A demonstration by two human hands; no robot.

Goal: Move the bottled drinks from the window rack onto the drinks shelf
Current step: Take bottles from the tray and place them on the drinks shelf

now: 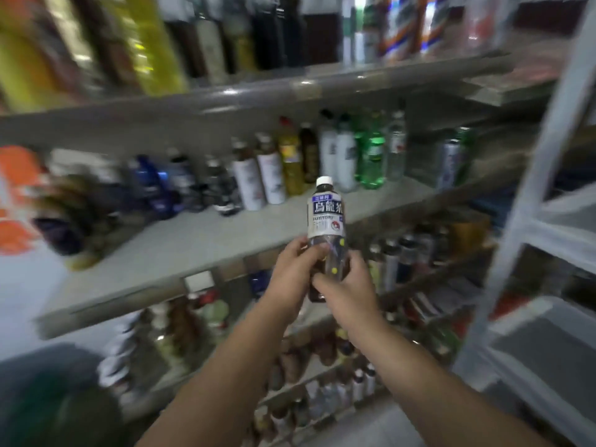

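Observation:
A dark tea bottle [325, 214] with a white cap and a blue-and-white label is held upright in front of the grey drinks shelf [200, 240]. My left hand [292, 272] grips its lower part from the left. My right hand [346, 285] wraps the bottom from the right. Both hands hide the bottle's base. The bottle hangs just in front of the middle board's front edge, where a bare strip lies before a row of standing bottles [274, 169].
Shelves above [225, 37] and below [403, 262] carry many bottles. A white metal rack [541, 195] stands at the right. Orange packaging [16, 201] sits at the far left. The view is blurred by motion.

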